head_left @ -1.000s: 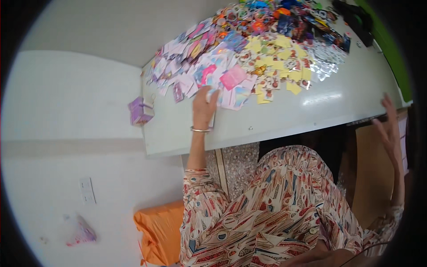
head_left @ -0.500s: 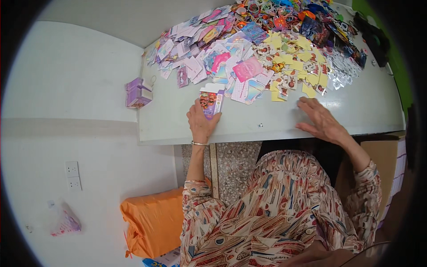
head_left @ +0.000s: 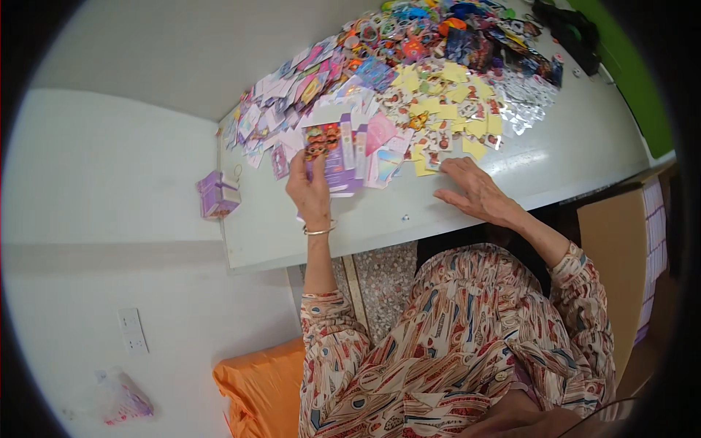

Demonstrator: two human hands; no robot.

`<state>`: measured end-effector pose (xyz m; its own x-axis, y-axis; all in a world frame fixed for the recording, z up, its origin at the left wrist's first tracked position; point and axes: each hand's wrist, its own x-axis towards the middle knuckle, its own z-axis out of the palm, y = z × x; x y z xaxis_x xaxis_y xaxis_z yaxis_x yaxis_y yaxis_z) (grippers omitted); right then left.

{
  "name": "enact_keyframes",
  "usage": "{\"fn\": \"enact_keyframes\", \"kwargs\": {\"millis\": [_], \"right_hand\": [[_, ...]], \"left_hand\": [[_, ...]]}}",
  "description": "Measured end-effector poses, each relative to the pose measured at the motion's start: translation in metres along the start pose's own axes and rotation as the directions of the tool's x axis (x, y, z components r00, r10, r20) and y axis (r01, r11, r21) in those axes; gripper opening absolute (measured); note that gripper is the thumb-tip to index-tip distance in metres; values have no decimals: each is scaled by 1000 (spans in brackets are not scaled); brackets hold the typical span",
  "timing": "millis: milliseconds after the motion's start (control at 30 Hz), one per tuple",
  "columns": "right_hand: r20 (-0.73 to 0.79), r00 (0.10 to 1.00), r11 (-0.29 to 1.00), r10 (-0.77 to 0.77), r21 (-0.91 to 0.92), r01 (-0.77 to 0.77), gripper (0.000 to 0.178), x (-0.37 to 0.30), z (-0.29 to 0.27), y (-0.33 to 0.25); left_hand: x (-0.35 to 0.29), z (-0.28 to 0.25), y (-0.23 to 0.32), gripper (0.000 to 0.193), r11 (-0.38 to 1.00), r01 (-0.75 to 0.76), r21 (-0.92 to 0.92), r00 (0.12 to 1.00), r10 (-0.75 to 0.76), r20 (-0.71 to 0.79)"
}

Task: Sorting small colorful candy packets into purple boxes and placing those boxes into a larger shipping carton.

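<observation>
The left hand's (head_left: 309, 196) fingers pinch the purple box (head_left: 334, 162) by its left side, over the tabletop (head_left: 380, 206). The right hand's (head_left: 478, 193) fingers spread near the yellow cards (head_left: 474, 148). A soft pinch should stop the box bending.

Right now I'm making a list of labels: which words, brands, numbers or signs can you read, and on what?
None reads clearly enough to quote.
Purple carton in the left hand: print present, too small and blurred.
Pink card in the pile: any marks too blurred.
Small box at far left: any print too small.
</observation>
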<state>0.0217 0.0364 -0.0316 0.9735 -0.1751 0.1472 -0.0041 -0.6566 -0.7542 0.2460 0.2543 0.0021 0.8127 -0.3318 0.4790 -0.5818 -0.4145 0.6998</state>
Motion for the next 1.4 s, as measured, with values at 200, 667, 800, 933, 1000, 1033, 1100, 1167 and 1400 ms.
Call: {"fn": "enact_keyframes", "kwargs": {"millis": [200,667,800,933,1000,1033,1100,1167,1400], "right_hand": [[-306,948,996,84,66,-67,57,9,4,9],[-290,824,858,486,338,-387,110,6,-33,31],[-198,882,892,428,250,-377,110,-5,-40,39],[-383,846,928,372,146,-342,104,-13,-35,42],[-432,831,930,351,55,-364,100,-15,-34,42],[-451,835,934,315,-8,-357,94,-17,-33,42],[-463,842,935,277,-70,-347,88,-19,-33,40],[-423,848,933,320,-16,-360,78,-20,-36,31],[-142,922,924,360,187,-332,78,-34,-52,45]], "left_hand": [[-7,66,22,14,990,-64,-124,998,67,18],[-65,139,114,14,571,640,-514,701,-160,695],[-56,132,114,19,418,794,-440,512,-73,856],[-50,129,128,22,646,639,-417,621,-114,776],[-51,130,130,27,877,209,-433,904,-4,428],[-52,132,130,27,877,212,-432,902,-6,431],[-52,135,127,30,965,-104,-240,846,213,489],[-55,141,115,23,953,-126,-275,866,241,438],[-48,147,135,11,737,482,-475,675,34,737]]}}
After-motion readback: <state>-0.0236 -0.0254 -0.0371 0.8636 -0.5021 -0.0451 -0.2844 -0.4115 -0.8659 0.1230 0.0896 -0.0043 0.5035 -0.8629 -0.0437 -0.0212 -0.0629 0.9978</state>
